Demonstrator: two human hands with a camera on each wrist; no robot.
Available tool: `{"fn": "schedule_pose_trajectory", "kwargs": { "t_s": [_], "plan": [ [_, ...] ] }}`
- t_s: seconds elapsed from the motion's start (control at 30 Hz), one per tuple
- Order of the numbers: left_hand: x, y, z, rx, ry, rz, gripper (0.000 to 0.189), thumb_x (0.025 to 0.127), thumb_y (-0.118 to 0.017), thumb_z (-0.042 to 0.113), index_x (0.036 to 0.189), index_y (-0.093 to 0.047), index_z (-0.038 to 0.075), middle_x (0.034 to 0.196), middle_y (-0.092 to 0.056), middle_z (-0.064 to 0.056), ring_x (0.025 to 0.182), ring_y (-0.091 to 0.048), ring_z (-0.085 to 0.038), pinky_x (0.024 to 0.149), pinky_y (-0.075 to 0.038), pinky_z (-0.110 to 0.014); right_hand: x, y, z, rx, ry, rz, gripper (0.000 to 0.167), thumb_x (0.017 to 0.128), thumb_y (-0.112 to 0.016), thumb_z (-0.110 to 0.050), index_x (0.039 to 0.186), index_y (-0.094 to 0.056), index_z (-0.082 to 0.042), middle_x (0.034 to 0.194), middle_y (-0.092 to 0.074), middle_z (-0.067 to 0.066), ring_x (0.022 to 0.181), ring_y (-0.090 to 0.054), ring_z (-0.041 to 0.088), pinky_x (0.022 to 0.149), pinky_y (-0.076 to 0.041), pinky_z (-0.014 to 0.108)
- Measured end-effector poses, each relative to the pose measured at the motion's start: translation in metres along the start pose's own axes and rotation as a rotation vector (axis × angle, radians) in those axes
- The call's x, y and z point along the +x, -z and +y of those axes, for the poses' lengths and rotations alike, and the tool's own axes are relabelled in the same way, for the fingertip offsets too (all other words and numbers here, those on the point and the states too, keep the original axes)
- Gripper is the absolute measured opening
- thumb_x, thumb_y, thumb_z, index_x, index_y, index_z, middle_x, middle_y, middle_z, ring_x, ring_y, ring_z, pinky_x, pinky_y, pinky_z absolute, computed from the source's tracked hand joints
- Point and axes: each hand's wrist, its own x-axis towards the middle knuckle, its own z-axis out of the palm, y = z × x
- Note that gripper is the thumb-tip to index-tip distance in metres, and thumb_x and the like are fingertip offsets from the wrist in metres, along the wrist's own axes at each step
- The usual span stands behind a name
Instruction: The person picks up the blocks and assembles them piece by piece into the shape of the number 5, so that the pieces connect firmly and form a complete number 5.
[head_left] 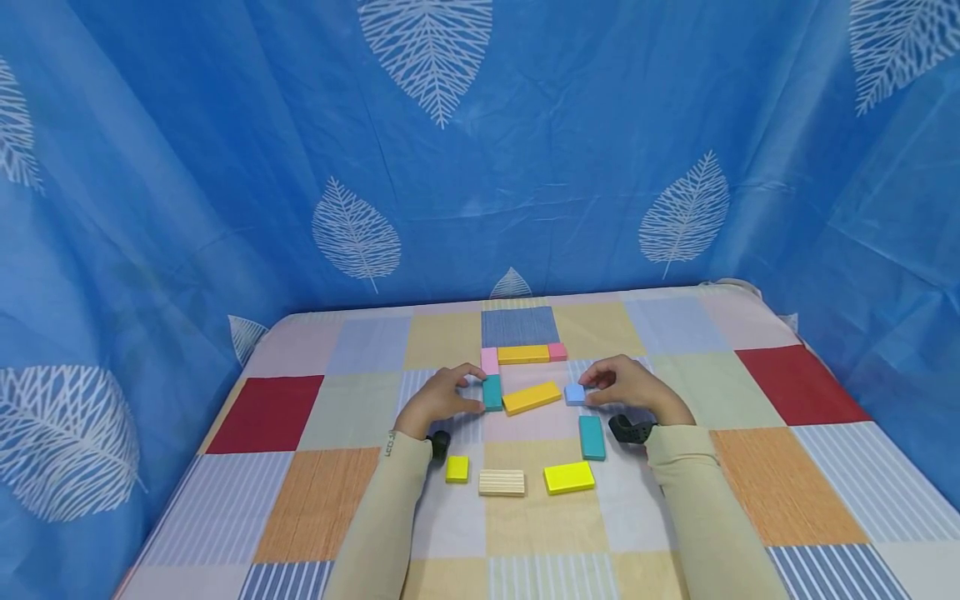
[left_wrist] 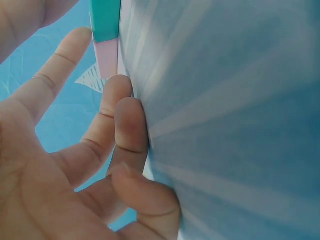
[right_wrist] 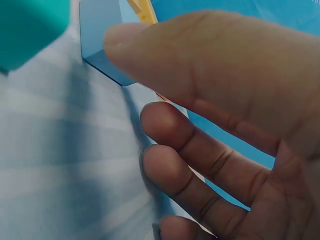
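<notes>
My left hand (head_left: pixel 442 396) is beside a teal block (head_left: pixel 492 392), its thumb and index finger spread along the block's left side. In the left wrist view the index fingertip is right at the teal block's edge, near a pink block (left_wrist: pixel 106 59) that adjoins it. The other fingers bend loosely above the cloth. Across from it, my right hand (head_left: pixel 630 387) pinches a small light blue block (head_left: pixel 574 394) with thumb and index finger. In the right wrist view the thumb overlaps the blue block, and the index fingertip is hidden behind the thumb.
An orange-yellow block (head_left: pixel 523 354) and a small dark pink block (head_left: pixel 557 352) form the back row. Another orange-yellow block (head_left: pixel 532 398) lies slanted between the hands. Nearer are a second teal block (head_left: pixel 592 437), yellow blocks (head_left: pixel 568 477) and a ridged wooden block (head_left: pixel 502 482).
</notes>
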Motion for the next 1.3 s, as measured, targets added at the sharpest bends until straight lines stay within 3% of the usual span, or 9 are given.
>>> {"fn": "schedule_pose_trajectory", "kwargs": {
  "t_s": [0.33,0.9,1.3],
  "plan": [
    [0.0015,-0.0015,-0.0027,-0.006,-0.005,0.002,0.046,0.093,-0.086,0.011,0.135,-0.069,0.018,0.141,-0.061,-0.022,0.120,-0.061,-0.038,0.100,-0.056,-0.051,0.0036,-0.0040,-0.0023,0.004,-0.014,-0.012,0.025,0.090,-0.085,-0.001,0.113,-0.077,0.005,0.109,-0.075,0.014,0.094,-0.061,0.025,0.092,-0.057,0.041],
    [0.0014,-0.0007,-0.0027,-0.011,0.003,-0.006,0.047,0.094,-0.086,0.012,0.137,-0.069,0.018,0.143,-0.060,-0.022,0.121,-0.061,-0.038,0.102,-0.056,-0.052,0.0016,-0.0048,-0.0057,0.034,0.013,-0.011,0.026,0.090,-0.085,0.000,0.114,-0.076,0.007,0.106,-0.074,0.016,0.089,-0.057,0.024,0.081,-0.054,0.032],
    [0.0020,-0.0012,-0.0032,-0.010,0.006,-0.009,0.046,0.095,-0.085,0.013,0.137,-0.069,0.019,0.142,-0.060,-0.021,0.120,-0.061,-0.037,0.103,-0.056,-0.051,0.0009,-0.0022,-0.0067,0.016,0.022,-0.014,0.028,0.091,-0.085,-0.002,0.116,-0.075,0.007,0.107,-0.074,0.015,0.091,-0.059,0.025,0.084,-0.055,0.032]
  ]
}}
